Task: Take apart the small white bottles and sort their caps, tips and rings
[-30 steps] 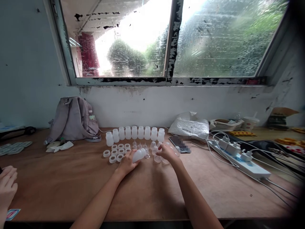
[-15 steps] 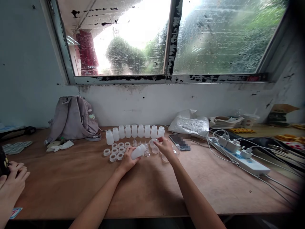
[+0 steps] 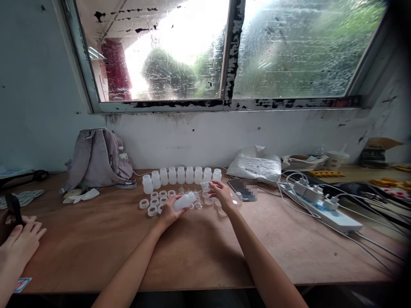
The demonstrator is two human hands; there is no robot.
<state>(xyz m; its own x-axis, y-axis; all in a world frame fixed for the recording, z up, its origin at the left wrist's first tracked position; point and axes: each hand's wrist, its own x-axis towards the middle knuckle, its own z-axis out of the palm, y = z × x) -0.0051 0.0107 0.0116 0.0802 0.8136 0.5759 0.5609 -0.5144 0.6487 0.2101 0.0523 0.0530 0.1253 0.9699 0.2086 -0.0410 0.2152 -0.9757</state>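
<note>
My left hand is wrapped round a frosted white bottle, tilted with its neck up to the right. A clear cap is pinched between the fingers of my right hand, just right of the bottle's neck. Behind both hands stands a row of white bottles. White rings lie left of my left hand, partly hidden by it. Clear nipple-shaped pieces lie between my hands. More clear caps rest under and beside my right hand.
A phone and a silver bag lie behind my right hand. A power strip with cables is at the right. The grey backpack stands back left. Another person's hands hold a dark phone at the left edge.
My left hand and its bottle have shifted slightly left. The clear cap in my right hand is raised a little and shows more clearly. The other person's phone and hands have moved right.
</note>
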